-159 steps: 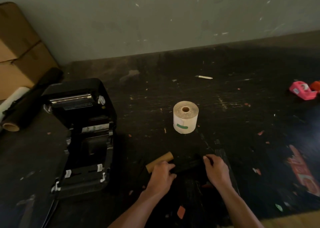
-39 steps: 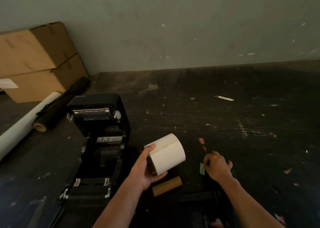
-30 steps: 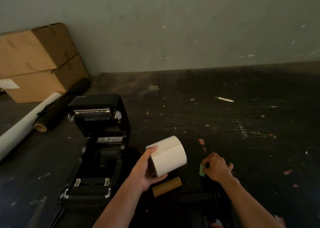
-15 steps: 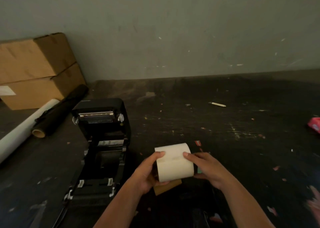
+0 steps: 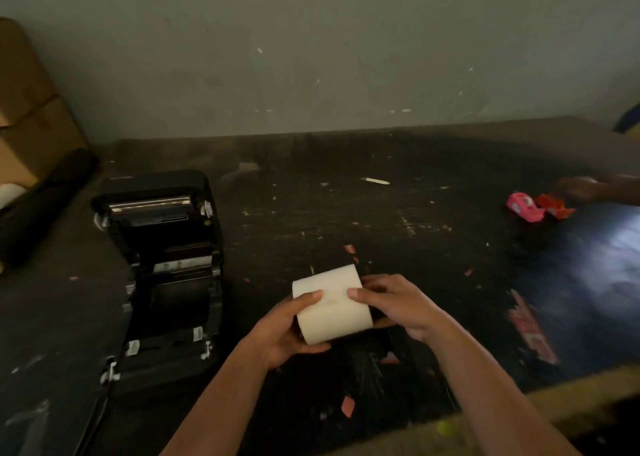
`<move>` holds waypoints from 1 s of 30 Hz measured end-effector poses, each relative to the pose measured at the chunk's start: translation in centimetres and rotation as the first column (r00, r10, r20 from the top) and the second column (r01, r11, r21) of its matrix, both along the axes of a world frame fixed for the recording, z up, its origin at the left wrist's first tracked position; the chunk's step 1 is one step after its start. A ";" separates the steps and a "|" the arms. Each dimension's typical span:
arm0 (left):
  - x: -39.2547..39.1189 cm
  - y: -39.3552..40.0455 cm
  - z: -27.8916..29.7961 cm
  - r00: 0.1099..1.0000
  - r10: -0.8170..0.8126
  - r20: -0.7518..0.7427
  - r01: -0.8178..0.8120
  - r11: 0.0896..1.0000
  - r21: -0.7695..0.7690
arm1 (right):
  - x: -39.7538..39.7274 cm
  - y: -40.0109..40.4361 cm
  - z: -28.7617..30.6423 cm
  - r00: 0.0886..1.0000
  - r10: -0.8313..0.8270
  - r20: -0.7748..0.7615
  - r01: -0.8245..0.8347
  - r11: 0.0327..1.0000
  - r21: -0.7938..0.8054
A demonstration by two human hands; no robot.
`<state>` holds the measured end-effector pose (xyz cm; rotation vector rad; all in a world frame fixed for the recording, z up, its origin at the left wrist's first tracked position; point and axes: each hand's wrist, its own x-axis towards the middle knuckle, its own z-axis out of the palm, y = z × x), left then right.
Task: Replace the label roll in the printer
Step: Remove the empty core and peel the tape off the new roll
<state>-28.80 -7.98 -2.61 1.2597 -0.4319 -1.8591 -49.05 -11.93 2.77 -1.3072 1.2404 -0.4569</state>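
2 hands hold 1 label roll above the dark table, near to me and a little right of the printer. My left hand grips the left end of the roll, with the thumb lying on top of the white paper and the fingers curled under it. My right hand grips the right end, the thumb also on top, close to the left thumb but not touching it. The roll lies on its side between my palms, its axis running left to right, and it does not touch the table.

The printer is black and its lid is open, tilted back toward the far side, so the inside compartment is visible. It stands to the left of my hands, apart from the roll. I cannot tell what is inside the compartment, because it is too dark.

Far on the right lies a pink tape dispenser, with a red object just beside it. A small white stick lies far on the table. At the left edge stand cardboard boxes, and a black roll lies near them. Small scraps of paper are scattered on the table.
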 end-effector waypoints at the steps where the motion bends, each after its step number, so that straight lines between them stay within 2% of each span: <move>1: -0.3 0.1 0.0 1.000 0.003 0.013 -0.003 1.000 -0.014 | -0.4 0.1 -0.2 1.000 0.007 0.013 -0.007 1.000 0.024; 4: -0.7 0.7 -0.5 0.998 0.055 0.021 -0.054 0.998 -0.027 | -1.9 -0.1 -1.3 0.996 -0.017 0.083 0.012 0.998 0.066; 6: -0.5 1.2 -1.0 0.994 0.108 0.017 -0.107 0.994 -0.018 | -2.8 -0.8 -2.7 0.981 -0.166 0.104 0.158 0.984 0.081; 8: 0.1 1.6 -1.7 0.983 0.186 -0.001 -0.186 0.982 0.011 | -3.8 -1.9 -4.7 0.943 -0.332 0.012 0.330 0.942 0.063; 9: 0.5 1.9 -2.0 0.973 0.229 -0.015 -0.228 0.973 0.029 | -4.1 -2.5 -5.8 0.930 -0.357 -0.091 0.360 0.932 0.027; 11: 1.2 2.4 -2.5 0.949 0.310 -0.055 -0.306 0.950 0.062 | -4.4 -3.3 -7.8 0.903 -0.298 -0.310 0.311 0.950 -0.008; 13: 1.8 2.9 -2.9 0.919 0.379 -0.107 -0.371 0.924 0.089 | -4.2 -3.7 -9.1 0.869 -0.202 -0.452 0.238 0.971 0.025; 15: 2.2 3.4 -3.3 0.887 0.434 -0.155 -0.422 0.900 0.106 | -3.5 -4.1 -10.1 0.846 -0.129 -0.517 0.194 0.978 0.073; 18: 2.4 3.9 -3.6 0.842 0.495 -0.215 -0.480 0.869 0.121 | -2.6 -4.4 -11.1 0.824 -0.111 -0.555 0.186 0.979 0.080; 21: 2.5 4.4 -3.8 0.809 0.514 -0.286 -0.507 0.856 0.105 | -2.3 -4.6 -11.7 0.847 -0.121 -0.518 0.204 0.973 0.107; 27: 2.2 4.6 -4.2 0.782 0.490 -0.385 -0.510 0.858 0.055 | -3.3 -5.3 -12.2 0.917 -0.225 -0.328 0.296 0.937 0.186; 30: 2.1 4.0 -3.8 0.794 0.465 -0.391 -0.497 0.867 0.022 | -3.7 -5.6 -12.0 0.943 -0.270 -0.197 0.298 0.946 0.128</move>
